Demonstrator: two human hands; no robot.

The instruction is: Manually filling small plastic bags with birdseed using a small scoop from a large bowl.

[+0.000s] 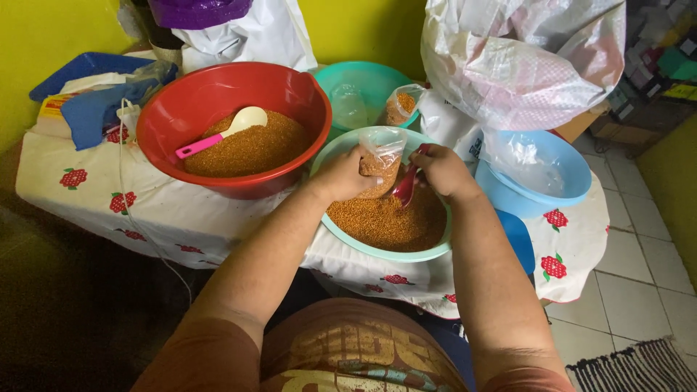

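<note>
A small clear plastic bag (380, 161), partly filled with brown grain, was gripped by the left hand (343, 176) and held upright over a teal bowl (341, 149) that was loaded with the same brown grain (385, 221). A red scoop (405, 187) was grasped by the right hand (443, 169), its fingers closed round the handle, and the scoop's bowl was seen just beside the bag, low over the grain heap. To the left, touching the teal bowl's rim, a large red basin (232, 94) was set on the table, and a cream spoon with a pink handle (221, 134) was laid on the grain inside it. Behind, a second teal bowl (359, 83) was placed, with another small filled bag (401, 105) resting at its edge. To the right, a light blue basin (541, 192) was stood under a big white sack (519, 62). The table was covered by a white cloth with red flowers (123, 196).
</note>
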